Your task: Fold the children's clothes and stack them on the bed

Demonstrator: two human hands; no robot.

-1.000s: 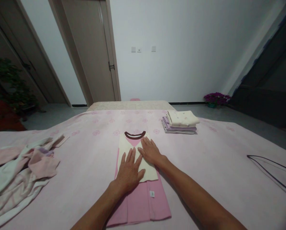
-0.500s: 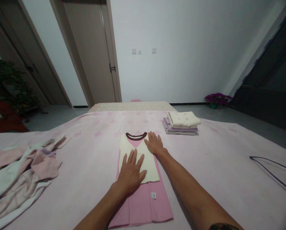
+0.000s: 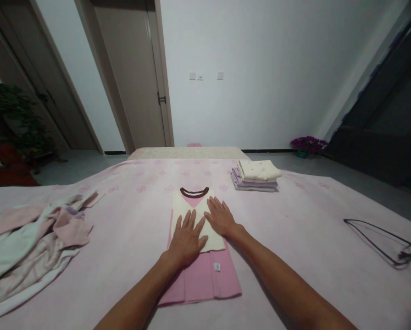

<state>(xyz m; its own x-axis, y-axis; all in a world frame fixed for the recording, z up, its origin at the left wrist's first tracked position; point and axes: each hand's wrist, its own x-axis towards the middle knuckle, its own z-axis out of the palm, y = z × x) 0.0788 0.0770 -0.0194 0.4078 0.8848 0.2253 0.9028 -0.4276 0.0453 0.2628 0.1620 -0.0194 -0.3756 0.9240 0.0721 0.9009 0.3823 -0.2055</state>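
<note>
A pink and cream shirt [image 3: 197,280] with a dark brown neckband lies in front of me, its sides folded in and its collar pointing away. The cream part covers the upper half; a small white label shows on the pink lower half. My left hand [image 3: 187,238] rests flat on the middle of the cream part, fingers spread. Beside the collar, toward the right edge, my right hand [image 3: 220,216] lies palm down on the cloth with its fingers stretched out. Neither hand grips anything.
Rumpled clothes [image 3: 36,243] are heaped at the left on the pink bedspread [image 3: 123,229]. A stack of folded clothes [image 3: 257,174] sits at the back right. A black clothes hanger [image 3: 377,233] lies at the far right. Beyond stand a door [image 3: 133,78] and purple flowers [image 3: 308,144].
My right hand has slid slightly back toward me, away from the collar. My left hand stays flat on the shirt. The view has shifted a little, showing more of the hanger.
</note>
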